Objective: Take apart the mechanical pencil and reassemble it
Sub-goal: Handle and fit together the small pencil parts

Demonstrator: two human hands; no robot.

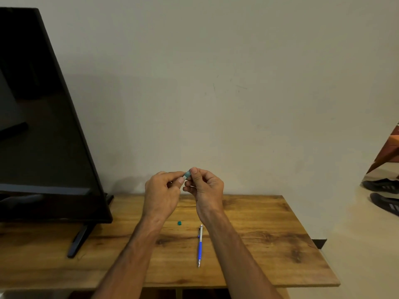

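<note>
The wood-grain desk (269, 244) has open room right of the black monitor (43, 126). On it the blue-and-white mechanical pencil (200, 244) lies lengthwise, tip toward the person, nearer the right hand (205, 184). Left hand (162, 190) and right both pinch a small teal piece (187, 174) above. A teal cap (179, 222) lies just left of the pencil.

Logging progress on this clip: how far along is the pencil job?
Partly apart. Done: a small teal piece already lies loose on the table. In hand: the left hand and right hand pinch a small teal part between their fingertips. Left: the blue pencil lies on the table looking mostly whole; reassembly isn't visible yet.
</note>
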